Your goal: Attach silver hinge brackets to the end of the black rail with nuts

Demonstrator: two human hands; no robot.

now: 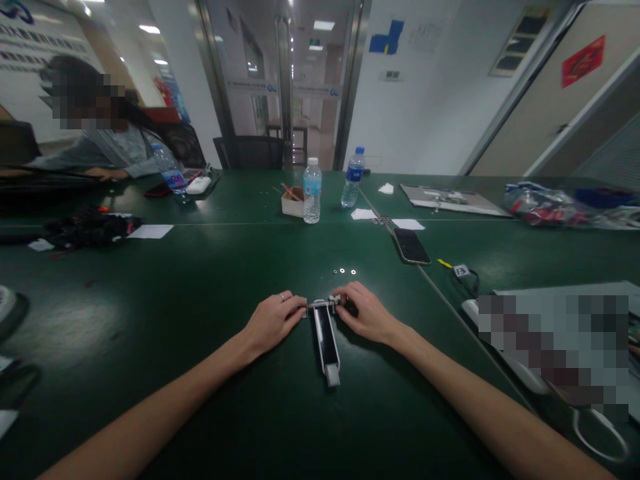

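Observation:
A long narrow device (327, 337) with a white frame and black face lies on the green table (240, 413), with a pale block at its near end. Across its far end runs a thin metal rod (320, 305). My left hand (274, 319) is closed at the rod's left end, fingertips together over a small pale piece. At the right end, the thumb and fingers of my right hand (366, 313) pinch the rod by a small silver part, partly hidden. Just beyond my hands lie small ring-shaped washers (342, 271).
A phone (411, 246) lies ahead to the right. Two water bottles (313, 191) and a small box (293, 203) stand farther back. Black cables (87, 228) are heaped at left, near a seated person (117, 143). A laptop-like grey slab (565, 300) sits at right.

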